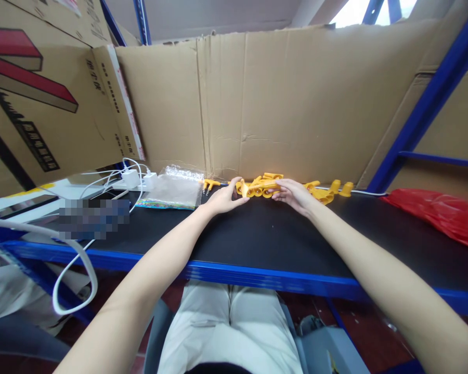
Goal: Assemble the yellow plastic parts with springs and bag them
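Both of my hands are at the back of the black shelf, among a cluster of yellow plastic parts (268, 192). Between them lies a long yellow plastic piece (263, 184) with a flared left end. My left hand (225, 199) has its thumb and fingers curled around that flared end. At the other end, the fingers of my right hand (295, 197) close on the piece. Round openings of several parts face me just below it. Beyond my right hand stand small yellow cups (347, 189). A yellow-handled tool (210, 184) lies left of my left hand.
A clear plastic bag (175, 188) lies left, near white chargers with cables (130, 178). A red plastic bag (437, 213) rests on the right. Cardboard (296, 104) walls the back, and a blue metal edge (257, 276) runs along the front.
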`<move>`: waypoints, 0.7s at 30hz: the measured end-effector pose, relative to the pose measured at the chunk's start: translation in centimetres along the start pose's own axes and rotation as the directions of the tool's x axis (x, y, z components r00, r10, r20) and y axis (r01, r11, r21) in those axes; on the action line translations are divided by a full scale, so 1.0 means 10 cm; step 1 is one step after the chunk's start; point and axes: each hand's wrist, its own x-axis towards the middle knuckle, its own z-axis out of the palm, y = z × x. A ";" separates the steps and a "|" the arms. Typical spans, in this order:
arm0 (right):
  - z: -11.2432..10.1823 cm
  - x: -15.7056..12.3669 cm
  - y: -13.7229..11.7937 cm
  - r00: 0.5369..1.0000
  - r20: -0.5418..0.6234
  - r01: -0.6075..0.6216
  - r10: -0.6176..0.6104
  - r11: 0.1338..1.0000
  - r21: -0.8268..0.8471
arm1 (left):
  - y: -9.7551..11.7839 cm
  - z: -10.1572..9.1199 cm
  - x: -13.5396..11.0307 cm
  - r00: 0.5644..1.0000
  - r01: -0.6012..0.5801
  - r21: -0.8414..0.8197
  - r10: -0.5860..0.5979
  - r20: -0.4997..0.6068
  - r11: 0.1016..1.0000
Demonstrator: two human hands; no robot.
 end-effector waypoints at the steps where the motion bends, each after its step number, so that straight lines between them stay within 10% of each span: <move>1: -0.01 0.00 -0.02 0.999 -0.026 0.023 -0.023 1.000 0.013 | 0.00 0.00 0.00 1.000 0.002 -0.007 -0.002 -0.010 1.000; 9: -0.16 0.08 -0.13 0.926 -0.231 0.325 -0.299 0.942 0.082 | -0.06 0.01 0.02 1.000 -0.018 0.054 0.018 -0.001 0.998; 17: -0.33 0.25 -0.05 0.587 -0.376 0.537 -0.717 0.692 -0.483 | -0.07 0.02 0.03 0.999 -0.028 0.098 0.025 0.033 0.995; 21: -0.32 0.21 -0.07 0.550 -0.270 0.410 -0.790 0.537 -0.737 | -0.09 0.03 0.04 0.998 -0.044 0.102 0.040 0.041 0.994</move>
